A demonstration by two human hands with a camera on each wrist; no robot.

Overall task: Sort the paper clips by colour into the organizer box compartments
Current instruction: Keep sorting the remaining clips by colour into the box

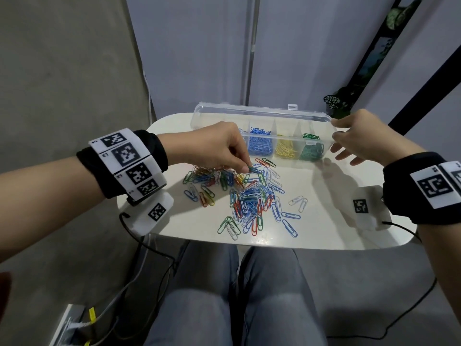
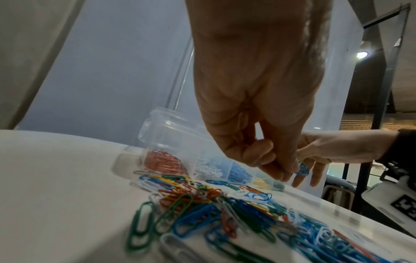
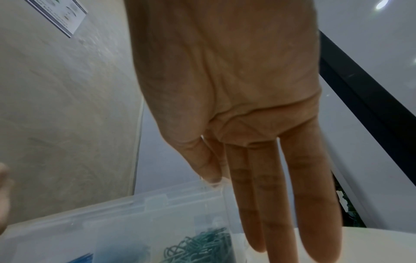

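The organizer box (image 1: 262, 116) is clear, glossy plastic – lid and walls see-through. The paper clips (image 1: 245, 196) look like wire with a smooth coloured coating. The table (image 1: 324, 221) is white, smooth, faintly shiny. The wristbands (image 1: 159, 151) – black cloth, matt.

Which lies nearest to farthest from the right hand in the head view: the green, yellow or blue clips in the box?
From the right hand, at the organizer box's right end:
1. Green clips, rightmost compartment, beside the hand.
2. Yellow clips, next compartment leftward.
3. Blue clips, farther left again.
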